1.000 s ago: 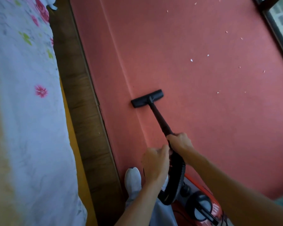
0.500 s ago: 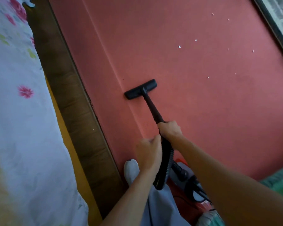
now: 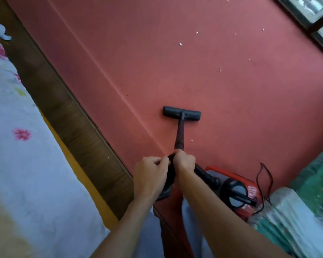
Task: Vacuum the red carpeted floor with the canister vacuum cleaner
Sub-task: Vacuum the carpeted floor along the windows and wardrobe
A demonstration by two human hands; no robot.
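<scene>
The black floor nozzle (image 3: 182, 113) lies flat on the red carpet (image 3: 175, 58), at the end of a dark wand (image 3: 179, 135). My right hand (image 3: 184, 160) grips the wand's lower end where the black hose (image 3: 203, 173) begins. My left hand (image 3: 150, 174) grips the curved black handle just behind it. The hose runs right to the red canister vacuum (image 3: 235, 190), which sits on the carpet by my right forearm. Small white scraps (image 3: 180, 44) are scattered on the carpet beyond and right of the nozzle.
A bed with a white flowered sheet (image 3: 22, 146) fills the left side, its wooden frame (image 3: 76, 127) bordering the carpet. A window frame (image 3: 309, 17) runs along the upper right. A black power cord (image 3: 265, 175) loops beside the canister. Green and white fabric (image 3: 295, 216) lies at the lower right.
The nozzle has swung away from the bed edge and now lies square across the carpet, further to the right. Both hands stay on the handle, and the canister shows more fully.
</scene>
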